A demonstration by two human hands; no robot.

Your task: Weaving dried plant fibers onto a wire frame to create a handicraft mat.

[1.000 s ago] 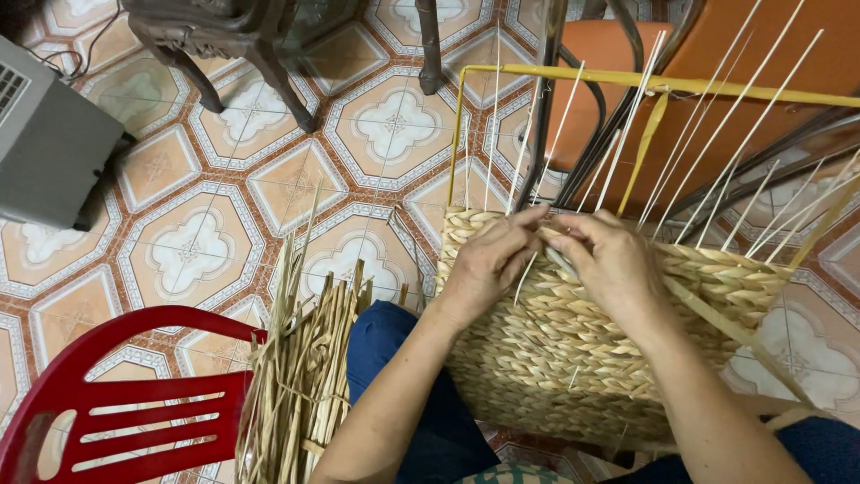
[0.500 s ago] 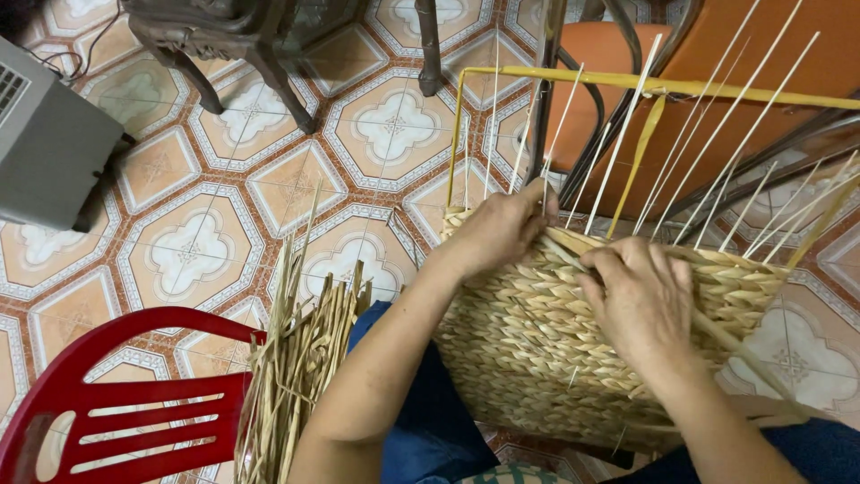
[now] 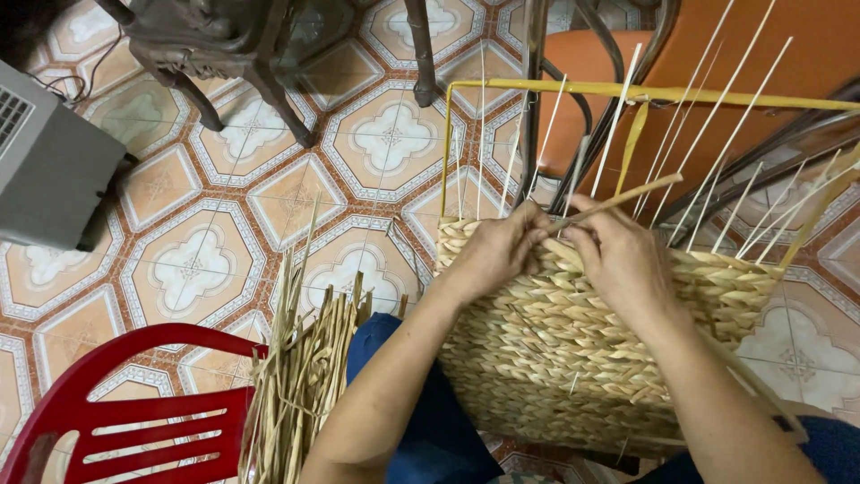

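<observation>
A half-woven straw basket [image 3: 573, 358] rests on my lap, its braided wall facing me. Thin pale upright stakes [image 3: 717, 116] rise from its top edge inside a yellow metal frame [image 3: 645, 92]. My left hand [image 3: 497, 246] and my right hand [image 3: 618, 255] meet at the top rim, left of its middle. Together they pinch a flat straw strand [image 3: 627, 195] that runs up and to the right from my fingers. Both hands press against the woven rim.
A bundle of loose straw strands [image 3: 300, 385] lies beside my left leg. A red plastic chair [image 3: 134, 412] stands at the lower left. A grey box [image 3: 54, 166] sits on the patterned tile floor [image 3: 224, 260]. Dark furniture legs [image 3: 269, 90] and an orange seat [image 3: 806, 54] are behind the basket.
My right hand has moved from the rim's right part back toward the left hand. Both hands now hold the strand together at the top rim.
</observation>
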